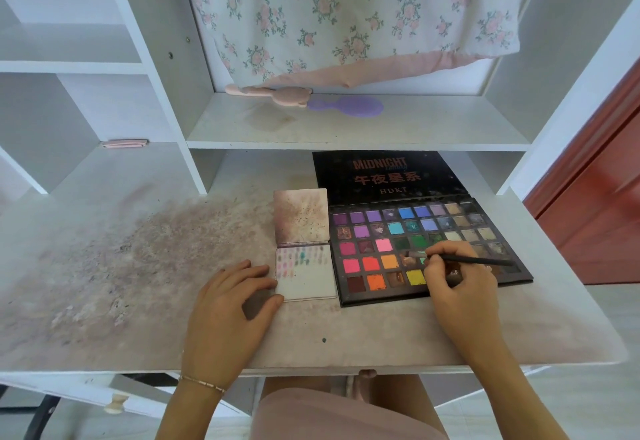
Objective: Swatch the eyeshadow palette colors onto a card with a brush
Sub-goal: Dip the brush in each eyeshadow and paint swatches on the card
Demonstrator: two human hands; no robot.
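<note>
right hand [457,283] dipping brush [464,259] in palette [363,296], left hand [235,297] perhaps steadying card [311,283]

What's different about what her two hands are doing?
The right hand pinches a thin dark brush over the eyeshadow palette; the left hand holds nothing. The left lies flat, fingertips steadying the card; the right is curled. Both rest on the stained desk.

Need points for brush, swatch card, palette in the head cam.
brush [467,260]: head view, middle of the black handle.
swatch card [311,280]: head view, bare white lower part.
palette [375,282]: head view, orange pan in the bottom row.
</note>
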